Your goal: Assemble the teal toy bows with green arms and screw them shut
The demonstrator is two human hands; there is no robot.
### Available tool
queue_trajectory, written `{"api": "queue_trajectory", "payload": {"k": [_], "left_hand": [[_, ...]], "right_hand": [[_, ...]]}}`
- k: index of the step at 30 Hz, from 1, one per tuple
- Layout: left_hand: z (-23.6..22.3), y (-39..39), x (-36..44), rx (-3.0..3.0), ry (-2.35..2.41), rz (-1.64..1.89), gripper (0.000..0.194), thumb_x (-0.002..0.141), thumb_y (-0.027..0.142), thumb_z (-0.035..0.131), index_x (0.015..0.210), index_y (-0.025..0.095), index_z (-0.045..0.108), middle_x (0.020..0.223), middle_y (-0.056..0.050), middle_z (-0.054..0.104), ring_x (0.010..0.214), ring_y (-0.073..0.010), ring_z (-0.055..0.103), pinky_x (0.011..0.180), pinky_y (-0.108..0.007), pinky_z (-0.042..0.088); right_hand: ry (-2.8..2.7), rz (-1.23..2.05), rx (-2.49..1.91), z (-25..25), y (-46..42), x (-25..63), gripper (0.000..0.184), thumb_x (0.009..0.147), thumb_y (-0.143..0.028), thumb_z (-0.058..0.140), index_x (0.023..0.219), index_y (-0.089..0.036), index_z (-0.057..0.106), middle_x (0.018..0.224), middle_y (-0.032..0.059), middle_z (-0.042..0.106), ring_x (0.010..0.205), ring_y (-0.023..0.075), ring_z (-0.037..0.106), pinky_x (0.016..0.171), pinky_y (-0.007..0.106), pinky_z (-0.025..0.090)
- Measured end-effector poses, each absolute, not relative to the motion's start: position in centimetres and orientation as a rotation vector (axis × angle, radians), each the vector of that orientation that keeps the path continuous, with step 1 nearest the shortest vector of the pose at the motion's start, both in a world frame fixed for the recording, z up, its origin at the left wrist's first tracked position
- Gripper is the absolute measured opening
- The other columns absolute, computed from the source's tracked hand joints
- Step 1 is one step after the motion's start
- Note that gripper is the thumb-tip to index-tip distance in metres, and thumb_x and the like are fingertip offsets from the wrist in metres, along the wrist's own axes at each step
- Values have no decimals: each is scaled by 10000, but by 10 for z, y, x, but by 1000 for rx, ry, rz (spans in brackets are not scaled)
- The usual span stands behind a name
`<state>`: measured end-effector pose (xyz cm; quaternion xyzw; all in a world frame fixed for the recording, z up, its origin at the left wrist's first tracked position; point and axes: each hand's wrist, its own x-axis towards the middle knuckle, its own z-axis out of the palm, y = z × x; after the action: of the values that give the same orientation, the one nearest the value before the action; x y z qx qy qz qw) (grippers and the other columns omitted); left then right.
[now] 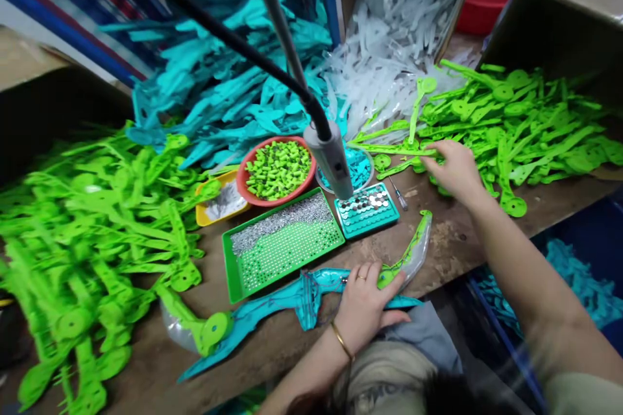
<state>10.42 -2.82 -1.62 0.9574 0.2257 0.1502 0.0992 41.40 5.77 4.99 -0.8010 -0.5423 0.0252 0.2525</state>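
Note:
A bow-shaped plastic toy [272,298] lies across the near edge of the table, with a blue body and wires showing in its open middle. Green limbs with clear pieces join both its ends; the left limb [209,331] has a round disc. My left hand [367,295] rests over the right part of the body, gripping it beside the right green limb [413,246]. Further out, my right hand [452,168] pinches the end of a long green plastic piece [403,150] at the edge of the right green pile [516,117].
Green parts [73,259] heap at left; blue parts [233,91] and clear strips [389,52] stand behind. A green screw tray [287,240], a teal tray [367,211] of metal discs, a red bowl [275,168] and a screwdriver [400,196] lie mid-table. A lamp [331,159] overhangs.

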Motion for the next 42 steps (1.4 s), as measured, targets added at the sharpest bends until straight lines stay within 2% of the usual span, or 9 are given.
{"api": "queue_trajectory", "payload": {"k": [5, 8, 10, 15, 22, 27, 34, 37, 42], "left_hand": [[3, -27, 115, 2527, 702, 365, 628, 790, 671, 605, 1252, 246, 634, 1253, -184, 569, 1181, -360, 536, 965, -562, 478], [19, -27, 136, 2004, 669, 443, 537, 899, 560, 565, 1289, 190, 574, 1289, -166, 568, 1219, -295, 537, 1025, -475, 473], [28, -27, 148, 1560, 686, 483, 519, 920, 559, 534, 1264, 172, 550, 1175, -135, 630, 1077, -230, 623, 919, -380, 537], [30, -24, 150, 887, 848, 591, 477, 765, 506, 749, 1025, 166, 539, 748, 35, 573, 557, -63, 539, 488, -163, 426], [27, -24, 139, 856, 850, 496, 463, 715, 538, 763, 859, 139, 577, 624, 42, 576, 475, -56, 489, 445, -174, 390], [28, -30, 132, 893, 842, 357, 460, 684, 526, 783, 826, 134, 586, 601, 55, 552, 464, -46, 464, 438, -168, 375], [25, -43, 109, 1125, 808, 368, 445, 815, 570, 668, 914, 139, 619, 736, 2, 626, 583, -92, 556, 525, -208, 475], [18, -43, 94, 1665, 860, 488, 453, 898, 561, 575, 995, 125, 648, 907, -79, 689, 807, -177, 652, 731, -319, 558], [-1, -39, 77, 2560, 933, 607, 515, 907, 553, 568, 1156, 109, 650, 1191, -152, 681, 1207, -306, 560, 1101, -529, 373]], "right_hand": [[-885, 305, -1855, 66, -2, 415, 408, 686, -395, 749, 1028, -182, 684, 795, 23, 642, 618, 135, 496, 632, 321, 425], [-568, 409, -1618, 49, -43, 370, 446, 636, -403, 804, 987, -190, 629, 870, 26, 641, 675, 130, 564, 651, 303, 462], [-554, 397, -1566, 33, -72, 331, 363, 748, -429, 731, 1007, -216, 590, 854, 16, 640, 701, 150, 612, 657, 312, 496], [-1482, 76, -1798, 20, -123, 285, 364, 807, -269, 697, 1159, -279, 602, 1107, 71, 646, 1061, 252, 609, 950, 469, 482], [-1808, -74, -1785, 36, -116, 297, 441, 841, -307, 674, 1251, -273, 514, 1053, 93, 663, 998, 258, 640, 845, 420, 522], [-2158, 121, -1707, 44, -111, 298, 664, 868, -451, 621, 1444, -247, 363, 1242, 126, 654, 1166, 302, 608, 1118, 588, 334], [-2236, 248, -1413, 36, -98, 296, 677, 878, -430, 610, 1451, -189, 343, 1158, 132, 689, 1055, 257, 651, 962, 489, 494], [-2254, 232, -1482, 35, -93, 306, 665, 873, -396, 622, 1446, -175, 367, 1170, 152, 685, 1059, 281, 647, 876, 454, 518], [-2353, 287, -1567, 29, -82, 316, 544, 887, -421, 601, 1349, -148, 508, 1169, 158, 690, 1051, 291, 649, 888, 442, 512]]}}
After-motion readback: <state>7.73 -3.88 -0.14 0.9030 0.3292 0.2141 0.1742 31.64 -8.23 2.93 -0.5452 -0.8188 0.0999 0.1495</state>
